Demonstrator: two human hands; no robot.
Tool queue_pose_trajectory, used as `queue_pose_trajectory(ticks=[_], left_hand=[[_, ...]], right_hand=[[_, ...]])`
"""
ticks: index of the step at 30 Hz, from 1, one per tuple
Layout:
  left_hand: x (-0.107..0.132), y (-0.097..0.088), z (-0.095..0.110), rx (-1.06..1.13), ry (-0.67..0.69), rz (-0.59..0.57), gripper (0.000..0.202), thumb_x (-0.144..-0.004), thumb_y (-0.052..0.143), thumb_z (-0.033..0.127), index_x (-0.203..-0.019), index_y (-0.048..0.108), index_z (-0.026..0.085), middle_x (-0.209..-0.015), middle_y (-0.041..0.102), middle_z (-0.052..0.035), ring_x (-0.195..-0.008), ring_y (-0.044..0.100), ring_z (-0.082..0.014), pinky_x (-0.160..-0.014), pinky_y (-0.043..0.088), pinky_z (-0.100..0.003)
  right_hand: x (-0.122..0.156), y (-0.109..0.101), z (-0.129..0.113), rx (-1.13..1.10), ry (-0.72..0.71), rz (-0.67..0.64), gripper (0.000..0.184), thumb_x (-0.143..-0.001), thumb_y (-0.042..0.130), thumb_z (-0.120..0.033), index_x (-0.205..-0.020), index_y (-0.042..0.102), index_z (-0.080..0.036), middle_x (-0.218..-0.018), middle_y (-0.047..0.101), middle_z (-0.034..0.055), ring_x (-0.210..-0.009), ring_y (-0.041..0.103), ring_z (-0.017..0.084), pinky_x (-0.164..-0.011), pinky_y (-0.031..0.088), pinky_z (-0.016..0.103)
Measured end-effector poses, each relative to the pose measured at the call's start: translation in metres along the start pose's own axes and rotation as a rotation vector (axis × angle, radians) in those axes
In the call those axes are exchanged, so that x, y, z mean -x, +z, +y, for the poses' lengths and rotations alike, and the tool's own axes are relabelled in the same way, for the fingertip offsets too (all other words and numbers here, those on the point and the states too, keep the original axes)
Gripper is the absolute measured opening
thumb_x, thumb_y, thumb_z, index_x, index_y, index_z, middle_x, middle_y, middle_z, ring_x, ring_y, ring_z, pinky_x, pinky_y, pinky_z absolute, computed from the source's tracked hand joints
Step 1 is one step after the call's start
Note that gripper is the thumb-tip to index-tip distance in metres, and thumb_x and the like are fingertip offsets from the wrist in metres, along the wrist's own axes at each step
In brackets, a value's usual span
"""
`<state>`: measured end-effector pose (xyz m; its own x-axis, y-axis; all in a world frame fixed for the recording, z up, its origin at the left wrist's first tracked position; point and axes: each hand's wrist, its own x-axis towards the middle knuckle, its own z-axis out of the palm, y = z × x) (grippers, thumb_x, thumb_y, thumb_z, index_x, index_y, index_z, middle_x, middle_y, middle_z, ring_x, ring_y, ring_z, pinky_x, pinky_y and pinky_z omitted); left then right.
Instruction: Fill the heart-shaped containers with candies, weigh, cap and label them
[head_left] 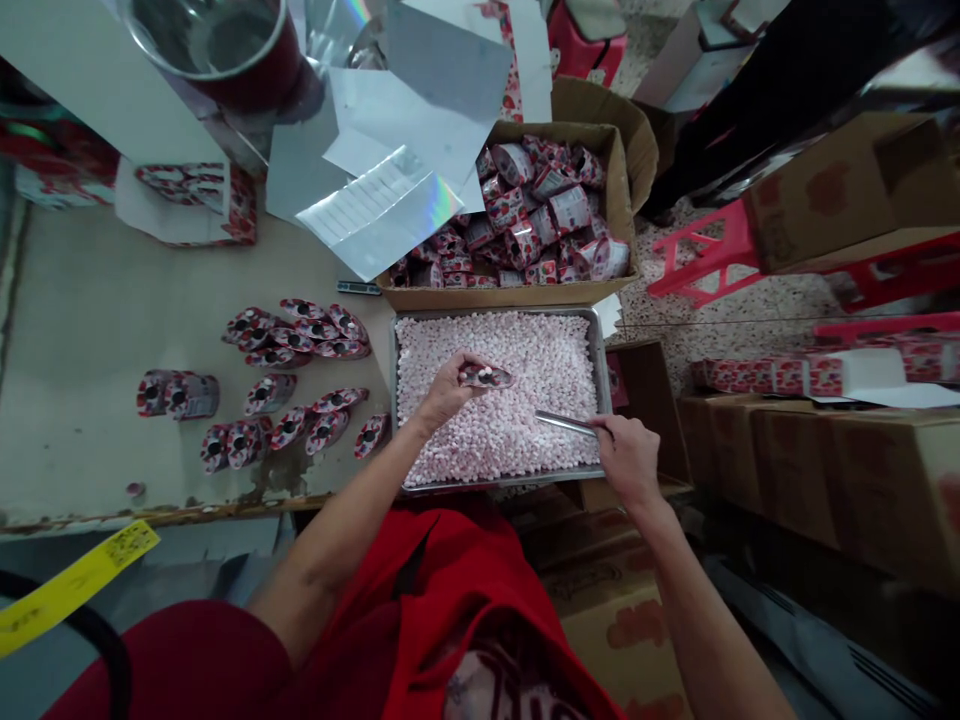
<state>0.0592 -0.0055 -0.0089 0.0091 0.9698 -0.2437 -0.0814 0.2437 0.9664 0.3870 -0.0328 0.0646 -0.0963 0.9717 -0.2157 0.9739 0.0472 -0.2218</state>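
Observation:
A metal tray full of small pale pink-white candies lies in front of me. Over its middle my left hand is closed on a small red printed packet, whose open top faces up with a few white pieces in it. My right hand, at the tray's right edge, grips a slim metal scoop. The scoop's far end rests on or just above the candies; I cannot tell which. Left of the tray, several similar packets stand on the table, dark openings upward.
A cardboard box of many red packets sits behind the tray. Loose white sheets and a large metal pot are at the back left. On the right are brown cartons and a red stool. A person's dark-clothed leg shows at the upper right.

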Motion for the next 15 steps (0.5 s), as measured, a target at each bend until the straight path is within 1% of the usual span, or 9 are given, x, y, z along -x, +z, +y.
queue_pose_trajectory(ticks=[2, 5, 7, 9, 10, 12, 13, 15], left_hand=[[-0.002, 0.003, 0.005, -0.058, 0.022, 0.058, 0.04, -0.069, 0.079, 0.013, -0.105, 0.06, 0.019, -0.108, 0.072, -0.0047, -0.097, 0.067, -0.0188, -0.092, 0.051, -0.031], [-0.001, -0.003, 0.018, -0.281, 0.087, 0.135, 0.037, -0.071, 0.074, 0.009, -0.104, 0.062, 0.019, -0.104, 0.069, -0.0037, -0.094, 0.064, -0.0197, -0.09, 0.049, -0.032], [0.001, -0.015, 0.026, -0.453, 0.131, 0.157, 0.033, -0.07, 0.071, 0.006, -0.099, 0.063, 0.02, -0.1, 0.068, -0.004, -0.096, 0.062, -0.0214, -0.09, 0.048, -0.033], [0.003, -0.027, 0.029, -0.515, 0.14, 0.148, 0.032, -0.068, 0.07, 0.004, -0.095, 0.063, 0.02, -0.098, 0.068, -0.0037, -0.095, 0.061, -0.0214, -0.089, 0.047, -0.033], [0.004, -0.032, 0.029, -0.49, 0.122, 0.133, 0.033, -0.067, 0.07, 0.004, -0.096, 0.063, 0.019, -0.096, 0.068, -0.0029, -0.093, 0.061, -0.0206, -0.087, 0.047, -0.032], [0.006, -0.037, 0.025, -0.359, 0.054, 0.108, 0.036, -0.067, 0.074, 0.007, -0.1, 0.062, 0.019, -0.096, 0.068, -0.0012, -0.089, 0.062, -0.0186, -0.085, 0.049, -0.03], [0.009, -0.037, 0.023, -0.279, 0.019, 0.108, 0.038, -0.068, 0.077, 0.01, -0.101, 0.061, 0.019, -0.097, 0.069, -0.0011, -0.09, 0.064, -0.0181, -0.086, 0.05, -0.029], [0.016, -0.034, 0.019, -0.127, -0.016, 0.139, 0.041, -0.069, 0.08, 0.014, -0.104, 0.058, 0.02, -0.106, 0.072, -0.003, -0.097, 0.067, -0.0187, -0.092, 0.052, -0.031]], right_hand=[[0.0, 0.0, 0.001, 0.021, -0.005, 0.003, 0.033, -0.095, 0.048, -0.02, -0.101, 0.08, -0.018, -0.095, 0.078, 0.0113, -0.086, 0.057, 0.024, -0.083, 0.03, 0.037], [0.004, 0.001, 0.016, 0.009, 0.044, -0.002, 0.034, -0.094, 0.048, -0.021, -0.102, 0.081, -0.018, -0.094, 0.078, 0.0118, -0.085, 0.058, 0.024, -0.082, 0.032, 0.037], [0.007, 0.007, 0.03, -0.103, 0.108, 0.0, 0.034, -0.093, 0.049, -0.028, -0.101, 0.081, -0.018, -0.095, 0.078, 0.0117, -0.084, 0.059, 0.025, -0.082, 0.036, 0.037], [0.008, 0.017, 0.039, -0.329, 0.194, -0.003, 0.032, -0.09, 0.054, -0.037, -0.098, 0.079, -0.019, -0.094, 0.078, 0.0105, -0.083, 0.062, 0.025, -0.081, 0.041, 0.037], [0.006, 0.022, 0.04, -0.464, 0.24, -0.006, 0.032, -0.087, 0.058, -0.041, -0.097, 0.079, -0.019, -0.092, 0.078, 0.0092, -0.083, 0.063, 0.025, -0.08, 0.043, 0.036], [0.001, 0.03, 0.039, -0.717, 0.326, -0.012, 0.034, -0.08, 0.067, -0.047, -0.096, 0.077, -0.019, -0.087, 0.075, 0.006, -0.082, 0.064, 0.023, -0.078, 0.046, 0.035], [-0.003, 0.032, 0.037, -0.827, 0.368, -0.01, 0.036, -0.076, 0.071, -0.049, -0.095, 0.077, -0.019, -0.084, 0.073, 0.0044, -0.079, 0.063, 0.022, -0.075, 0.047, 0.033], [-0.011, 0.034, 0.032, -1.01, 0.441, -0.02, 0.044, -0.068, 0.077, -0.053, -0.096, 0.076, -0.02, -0.076, 0.067, 0.0013, -0.069, 0.056, 0.017, -0.065, 0.045, 0.03]])
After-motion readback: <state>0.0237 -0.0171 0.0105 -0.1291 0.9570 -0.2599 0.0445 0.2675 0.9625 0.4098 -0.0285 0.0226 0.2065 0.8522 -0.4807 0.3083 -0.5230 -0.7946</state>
